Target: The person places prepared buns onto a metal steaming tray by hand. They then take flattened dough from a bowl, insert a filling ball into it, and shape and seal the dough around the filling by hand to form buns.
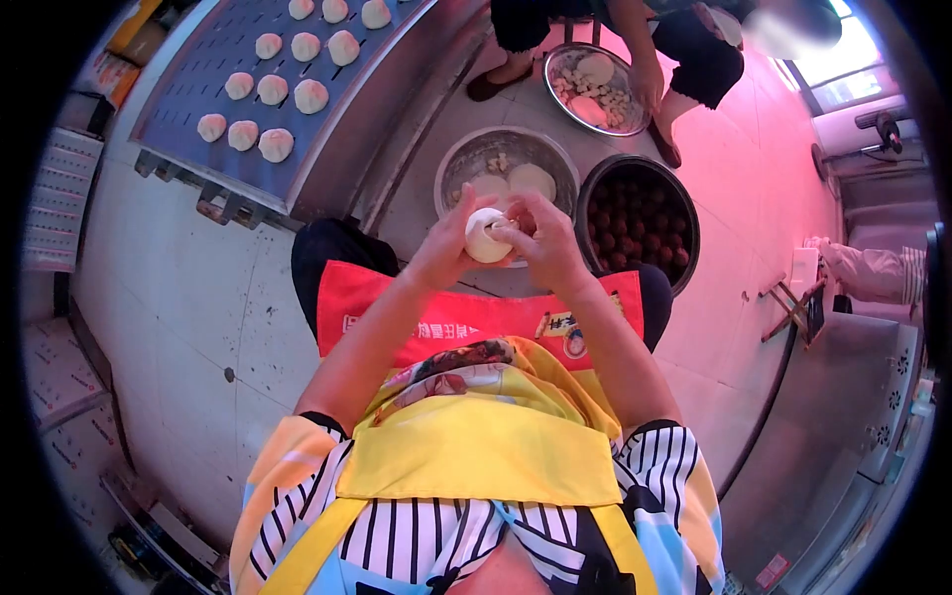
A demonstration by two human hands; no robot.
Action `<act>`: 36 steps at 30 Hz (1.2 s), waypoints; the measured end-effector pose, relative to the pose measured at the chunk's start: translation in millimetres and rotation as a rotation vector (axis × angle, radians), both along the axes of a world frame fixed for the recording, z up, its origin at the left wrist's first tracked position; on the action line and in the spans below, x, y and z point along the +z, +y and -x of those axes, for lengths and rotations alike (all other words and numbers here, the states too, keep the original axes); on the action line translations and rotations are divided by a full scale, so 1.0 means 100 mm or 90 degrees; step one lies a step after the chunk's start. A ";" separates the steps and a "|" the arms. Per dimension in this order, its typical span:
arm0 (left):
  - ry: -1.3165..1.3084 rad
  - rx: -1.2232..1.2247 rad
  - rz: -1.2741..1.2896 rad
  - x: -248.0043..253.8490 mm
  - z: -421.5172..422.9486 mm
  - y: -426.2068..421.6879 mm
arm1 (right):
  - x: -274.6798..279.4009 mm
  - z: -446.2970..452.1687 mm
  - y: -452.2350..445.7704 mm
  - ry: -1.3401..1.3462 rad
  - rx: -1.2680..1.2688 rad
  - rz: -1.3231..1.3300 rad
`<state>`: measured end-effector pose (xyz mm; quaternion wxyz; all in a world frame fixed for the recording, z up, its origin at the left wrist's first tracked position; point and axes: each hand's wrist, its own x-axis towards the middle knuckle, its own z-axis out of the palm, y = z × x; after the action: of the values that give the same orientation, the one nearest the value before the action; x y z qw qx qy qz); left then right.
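A round white dough ball [486, 238] sits between my two hands, above the near edge of a metal basin. My left hand [446, 244] cups it from the left side. From the right, my right hand [543, 236] has its fingers bent at the ball's upper right edge, where the dough is folded. Inside the metal basin [446, 169] lie flat dough discs and small pieces. Dark round balls [635, 220] fill a black tub just right of my right hand.
Shaped buns [272, 89] stand in rows on a perforated metal tray [188, 99] at upper left. Another person [635, 50] sits opposite, a hand at a second basin [548, 74] of dough pieces. A small stool [788, 307] stands at right.
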<state>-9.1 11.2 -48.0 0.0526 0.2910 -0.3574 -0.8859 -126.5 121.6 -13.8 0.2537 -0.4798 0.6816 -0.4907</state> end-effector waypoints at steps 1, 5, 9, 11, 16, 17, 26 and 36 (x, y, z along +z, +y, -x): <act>0.026 0.023 0.028 -0.06 -0.01 0.06 | -0.01 0.01 -0.01 -0.020 -0.014 -0.004; -0.057 -0.099 0.026 -0.04 -0.10 -0.04 | -0.09 -0.04 0.01 0.004 0.091 -0.011; -0.139 -0.200 0.022 -0.13 -0.06 -0.15 | -0.09 -0.09 0.00 0.043 0.140 0.065; -0.157 -0.262 0.031 -0.07 -0.03 -0.22 | -0.10 -0.11 -0.01 0.059 0.159 0.087; -0.070 -0.249 -0.051 -0.03 -0.08 -0.30 | -0.13 -0.06 0.00 0.021 0.043 -0.092; -0.020 -0.236 -0.075 -0.01 -0.09 -0.31 | -0.10 -0.06 -0.01 -0.090 0.025 -0.078; -0.109 -0.144 0.002 -0.03 -0.08 -0.20 | -0.14 -0.02 -0.05 0.107 0.047 -0.029; 0.029 -0.140 -0.203 -0.05 -0.10 -0.16 | 0.05 -0.14 -0.08 0.138 -0.042 0.065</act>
<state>1.1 -5.2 -52.9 -0.0832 0.2348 -0.2409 -0.9380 -112.5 113.9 -8.8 0.1375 -0.5195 0.6947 -0.4781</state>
